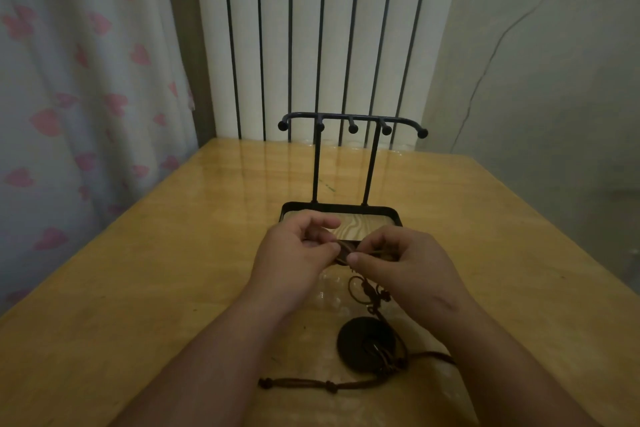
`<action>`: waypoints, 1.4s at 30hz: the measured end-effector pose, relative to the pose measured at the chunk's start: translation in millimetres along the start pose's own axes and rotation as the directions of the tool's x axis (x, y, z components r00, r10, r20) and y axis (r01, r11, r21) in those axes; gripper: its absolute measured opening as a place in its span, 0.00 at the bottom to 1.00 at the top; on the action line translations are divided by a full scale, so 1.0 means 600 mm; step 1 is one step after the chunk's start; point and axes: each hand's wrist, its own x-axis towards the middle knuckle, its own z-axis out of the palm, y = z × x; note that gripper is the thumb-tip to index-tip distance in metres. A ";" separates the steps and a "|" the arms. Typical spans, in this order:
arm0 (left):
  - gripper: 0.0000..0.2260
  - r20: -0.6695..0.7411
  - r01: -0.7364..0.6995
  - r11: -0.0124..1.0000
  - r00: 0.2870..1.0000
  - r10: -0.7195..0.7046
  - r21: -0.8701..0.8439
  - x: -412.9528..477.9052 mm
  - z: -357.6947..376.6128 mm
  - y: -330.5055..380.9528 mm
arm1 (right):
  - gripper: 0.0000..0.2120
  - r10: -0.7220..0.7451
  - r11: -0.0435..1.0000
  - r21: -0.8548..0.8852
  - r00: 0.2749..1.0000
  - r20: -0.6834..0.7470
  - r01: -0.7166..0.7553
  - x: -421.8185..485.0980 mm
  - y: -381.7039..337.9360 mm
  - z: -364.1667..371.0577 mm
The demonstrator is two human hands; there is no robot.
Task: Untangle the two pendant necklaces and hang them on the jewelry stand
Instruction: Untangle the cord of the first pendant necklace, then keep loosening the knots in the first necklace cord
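Nearest, on the tabletop (pixel 138 288): a knotted cord end (pixel 301 384), brown, running right toward a dark round pendant (pixel 360 336) that lies flat between the two forearms. Just beyond the pendant, a snarl of looped cord (pixel 363 291), rising from the tabletop up to the hands. Next, left hand (pixel 294 253) and right hand (pixel 405 262), close together, fingers (pixel 360 258) of both curled inward and pinching a small brown bunch of cord (pixel 346 251) between them, held just above the tabletop. Cannot tell whether a second pendant sits inside that bunch; too much hidden by fingertips. Behind the hands, the jewelry stand (pixel 341 207): black tray base with a wood-grain floor, two thin posts, and a top bar carrying five ball-tipped hooks (pixel 353 129). Nothing on any hook, nothing visible in the tray. Farther back, a white ribbed radiator (pixel 311 28), a curtain (pixel 86 80) with pink hearts to the left, and a plain wall (pixel 536 80) to the right. Judging by all this, early in the task: looks like the untangling step, cords not yet separated, neither necklace hung. Left to do: work the knot loose, free each loop, lift each necklace in turn onto a hook.
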 end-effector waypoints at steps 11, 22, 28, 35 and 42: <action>0.17 0.029 -0.013 1.000 0.999 0.014 -0.027 -0.001 0.002 0.004 | 0.06 0.029 0.996 -0.086 1.000 -0.005 -0.030 0.006 0.004 0.005; 0.12 0.118 0.096 0.991 0.989 -0.085 -0.096 -0.004 0.001 0.005 | 0.14 0.177 0.967 0.181 0.984 0.018 -0.177 0.004 0.002 0.000; 0.11 0.090 0.140 0.974 0.988 -0.125 -0.180 -0.002 -0.002 0.006 | 0.14 0.232 0.849 0.474 0.970 0.066 -0.235 0.007 0.009 -0.008; 0.11 0.053 0.151 0.984 0.988 -0.147 -0.093 -0.001 -0.002 0.004 | 0.13 0.178 0.587 0.802 0.984 0.006 -0.111 0.011 0.004 -0.017; 0.10 0.070 0.127 0.973 0.991 -0.116 -0.192 -0.002 -0.002 0.010 | 0.10 0.171 0.620 0.783 0.983 -0.066 -0.055 0.014 0.007 -0.023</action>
